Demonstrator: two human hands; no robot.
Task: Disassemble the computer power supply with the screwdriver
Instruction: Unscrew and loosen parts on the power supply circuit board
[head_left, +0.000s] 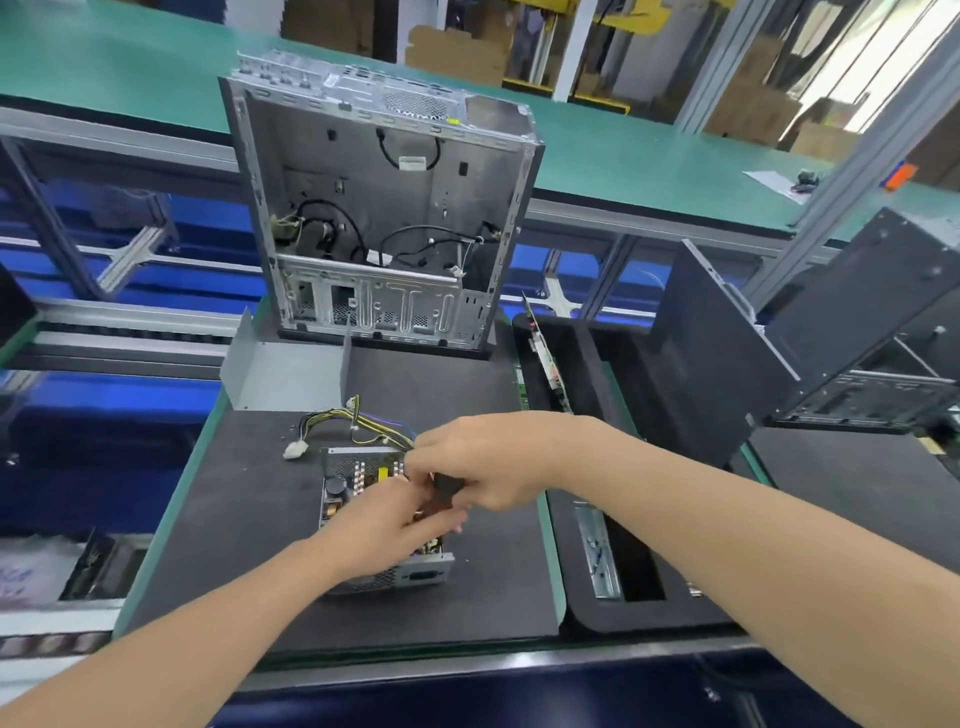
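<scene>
The power supply (358, 483) lies open on the black foam mat (249, 519), its circuit board and capacitors showing, with a bundle of yellow and black cables (343, 421) running off its far side. Its bent grey metal cover (283, 371) stands apart behind it. My right hand (483, 462) grips the dark handle of the screwdriver (442, 488) over the board. My left hand (395, 525) lies over the unit's near half, fingers curled by the screwdriver; what they hold is hidden.
An emptied grey computer case (384, 208) stands upright at the mat's far edge. To the right, a black foam tray (613, 519) holds boards and metal parts, and dark case panels (727, 353) lean beyond it. A conveyor frame runs on the left.
</scene>
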